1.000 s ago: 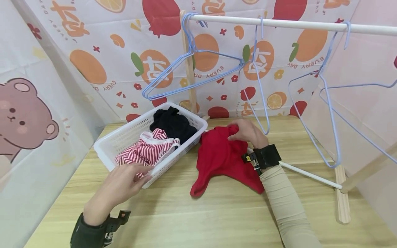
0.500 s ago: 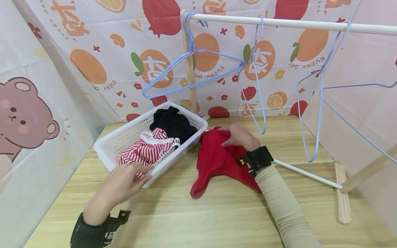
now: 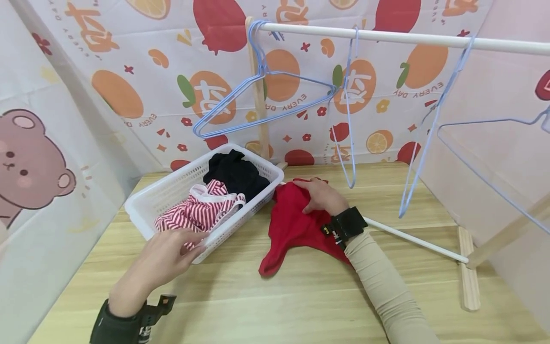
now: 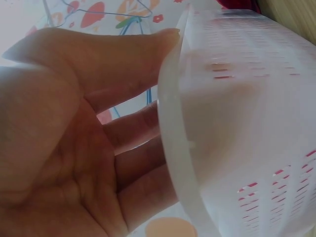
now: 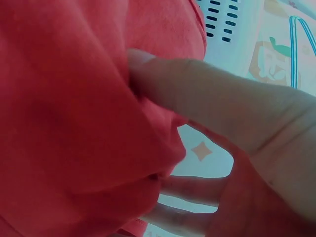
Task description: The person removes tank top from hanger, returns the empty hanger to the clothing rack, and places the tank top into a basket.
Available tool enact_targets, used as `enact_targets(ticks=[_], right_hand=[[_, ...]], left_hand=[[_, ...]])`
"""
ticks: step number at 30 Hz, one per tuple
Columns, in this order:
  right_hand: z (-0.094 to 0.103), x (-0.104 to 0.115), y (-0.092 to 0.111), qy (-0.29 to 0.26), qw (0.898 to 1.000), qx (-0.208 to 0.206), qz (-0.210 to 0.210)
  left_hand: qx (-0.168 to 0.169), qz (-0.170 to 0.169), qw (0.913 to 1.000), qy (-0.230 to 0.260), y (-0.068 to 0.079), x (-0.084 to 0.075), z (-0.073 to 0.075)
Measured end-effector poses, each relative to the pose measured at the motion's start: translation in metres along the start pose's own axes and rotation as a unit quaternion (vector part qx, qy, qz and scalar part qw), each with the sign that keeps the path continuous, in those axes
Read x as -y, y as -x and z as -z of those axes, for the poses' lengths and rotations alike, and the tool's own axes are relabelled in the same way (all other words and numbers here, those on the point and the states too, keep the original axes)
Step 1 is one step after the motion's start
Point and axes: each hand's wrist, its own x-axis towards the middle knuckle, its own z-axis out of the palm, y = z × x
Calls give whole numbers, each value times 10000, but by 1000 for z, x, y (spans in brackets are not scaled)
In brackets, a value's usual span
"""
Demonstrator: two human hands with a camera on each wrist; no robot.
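My left hand (image 3: 165, 255) grips the near rim of a white perforated plastic basket (image 3: 234, 230). In the left wrist view the thumb lies outside that rim (image 4: 170, 123), with the fingers behind it. Inside the basket are a red-and-white striped garment (image 3: 197, 212) and a black garment (image 3: 236, 174). Right of the basket, a red garment (image 3: 285, 229) lies crumpled on the table. My right hand (image 3: 324, 197) pinches its cloth; the right wrist view shows the thumb (image 5: 177, 81) on a fold and fingers behind it, their tips hidden by the red fabric (image 5: 74, 123).
A white rod (image 3: 386, 37) on wooden posts runs above the table. Blue wire hangers (image 3: 261, 67) hang from it, bunched at the left, with others (image 3: 350, 95) spaced to the right. A lower white bar (image 3: 417, 240) meets a wooden foot (image 3: 469, 282) at the right.
My right hand has shifted left over the red garment. The middle and right hangers have swung and turned. The left hand stays on the basket rim, and the head view has shifted slightly.
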Motion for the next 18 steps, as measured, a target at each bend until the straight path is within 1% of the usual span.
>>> enact_targets(ticks=[5,9,13,16,18], right_hand=[[-3,1,-2,81,10000,-45,18],[-7,-1,-5,270,9994,-171,124],[-10,-2,-9,552,9974,-388,262],[-12,-3,-12,608,9963,-553,236],[-12,-2,-13,548,9968,-563,176]], left_hand=[[17,51,10000,-23,1,0,1],[-20,35,10000,-62,1,0,1],[-41,10,10000,-75,0,0,0],[-16,26,10000,-56,0,0,0],[4,46,10000,-53,0,0,0]])
